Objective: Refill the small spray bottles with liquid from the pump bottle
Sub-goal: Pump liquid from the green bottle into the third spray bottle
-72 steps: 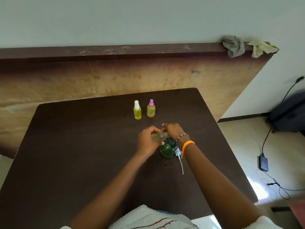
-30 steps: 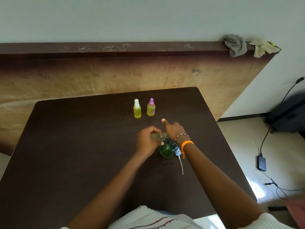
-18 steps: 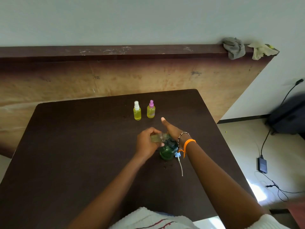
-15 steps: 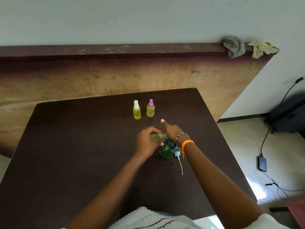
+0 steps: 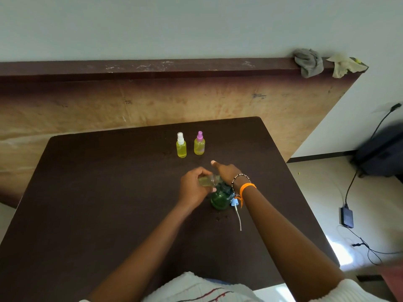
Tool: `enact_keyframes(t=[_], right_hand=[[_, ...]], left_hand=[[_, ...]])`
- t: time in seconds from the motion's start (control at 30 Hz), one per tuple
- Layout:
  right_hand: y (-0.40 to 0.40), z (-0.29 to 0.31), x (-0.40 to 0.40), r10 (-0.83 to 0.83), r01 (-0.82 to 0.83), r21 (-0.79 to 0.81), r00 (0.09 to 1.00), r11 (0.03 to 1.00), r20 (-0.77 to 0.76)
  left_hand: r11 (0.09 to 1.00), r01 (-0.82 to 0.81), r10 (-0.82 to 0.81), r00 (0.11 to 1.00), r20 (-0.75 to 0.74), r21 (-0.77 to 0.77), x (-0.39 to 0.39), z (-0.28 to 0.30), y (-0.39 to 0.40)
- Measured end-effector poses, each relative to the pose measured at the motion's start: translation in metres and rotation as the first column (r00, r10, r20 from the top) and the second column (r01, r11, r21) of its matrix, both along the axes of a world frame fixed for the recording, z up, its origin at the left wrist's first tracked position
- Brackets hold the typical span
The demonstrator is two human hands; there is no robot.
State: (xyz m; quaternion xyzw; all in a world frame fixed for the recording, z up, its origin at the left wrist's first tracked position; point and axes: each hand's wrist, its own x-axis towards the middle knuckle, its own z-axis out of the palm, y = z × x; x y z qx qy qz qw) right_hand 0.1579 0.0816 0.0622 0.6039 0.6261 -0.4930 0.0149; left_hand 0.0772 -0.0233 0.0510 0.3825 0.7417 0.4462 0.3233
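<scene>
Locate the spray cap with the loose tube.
Head view: the spray cap lies on the table, right of the green bottle, under the right wrist.

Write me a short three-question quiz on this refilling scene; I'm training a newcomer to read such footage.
1. True or false: the left hand grips a small clear plastic spray bottle tilted on its side against the top of the dark green round pump bottle.
2. What colour are the spray tops of the two filled yellow bottles standing at the far side of the dark brown table?
3. Where does the loose pale blue spray head with its dip tube lie?
A) on the floor
B) on the table beside the pump bottle
C) on the far ledge

Key
1. True.
2. White and pink.
3. B.
</scene>
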Motion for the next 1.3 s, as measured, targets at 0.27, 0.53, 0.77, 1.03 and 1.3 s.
enact_keyframes(t=[0.27,0.53,0.77,1.03,1.3], right_hand=[[-0.001,-0.002,-0.001,-0.042,0.040,0.051,0.998,0.998,0.037],[0.003,-0.004,-0.004,0.034,-0.035,0.019,0.999,0.999,0.034],[0.000,-0.006,-0.003,-0.070,0.056,0.150,0.994,0.987,0.086],[0.005,-0.015,-0.004,-0.098,0.088,-0.100,0.990,0.991,-0.106],[0.005,-0.023,-0.002,-0.155,0.159,0.082,0.987,0.984,-0.047]], left_hand=[[1.000,-0.008,0.008,1.000,0.002,-0.016,0.000,0.000,0.000],[1.000,-0.020,0.020,1.000,0.020,-0.004,-0.001,0.000,0.000],[1.000,-0.012,0.012,1.000,-0.003,-0.022,-0.002,-0.002,0.001],[1.000,-0.007,0.007,1.000,-0.006,0.000,-0.002,-0.001,0.000],[1.000,-0.012,0.012,1.000,0.003,-0.012,-0.001,-0.001,0.000]])
